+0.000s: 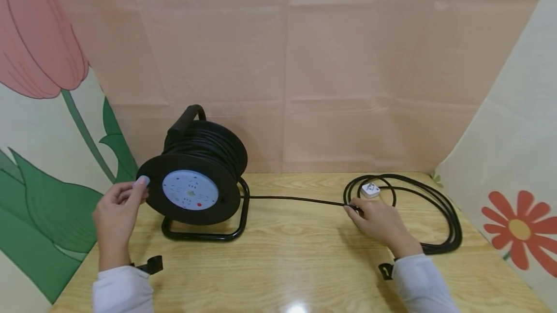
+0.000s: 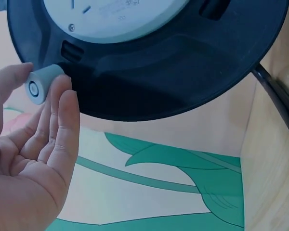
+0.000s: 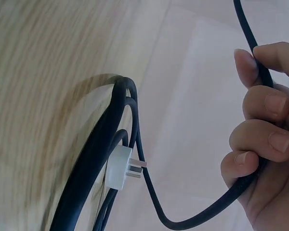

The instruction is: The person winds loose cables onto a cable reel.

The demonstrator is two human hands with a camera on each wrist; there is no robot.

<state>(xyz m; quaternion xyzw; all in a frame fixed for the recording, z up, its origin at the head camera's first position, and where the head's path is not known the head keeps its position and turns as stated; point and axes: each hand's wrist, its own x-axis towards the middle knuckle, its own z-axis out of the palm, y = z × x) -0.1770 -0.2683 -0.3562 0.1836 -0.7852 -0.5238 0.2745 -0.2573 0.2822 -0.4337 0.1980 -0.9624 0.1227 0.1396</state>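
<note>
A black cable reel point(image 1: 196, 172) with a pale socket face point(image 1: 190, 190) stands at the left on its tubular frame. My left hand point(image 1: 119, 214) pinches the small grey crank knob point(image 2: 44, 83) on the reel's near disc between thumb and fingers. From the reel a black cable point(image 1: 296, 199) runs to the right across the table. In the right wrist view, my right hand point(image 3: 269, 130) has its fingers curled round this cable. Beyond it the loose cable lies in a coil point(image 1: 452, 221), with a white plug point(image 1: 371, 190) inside the loops.
The wooden table point(image 1: 270, 264) meets a pink backdrop point(image 1: 304, 85) behind. Flower-printed sheets hang at both sides, one with a large tulip point(image 1: 43, 37), the other with a red flower point(image 1: 520, 230). Black straps point(image 1: 152, 265) show at both wrists.
</note>
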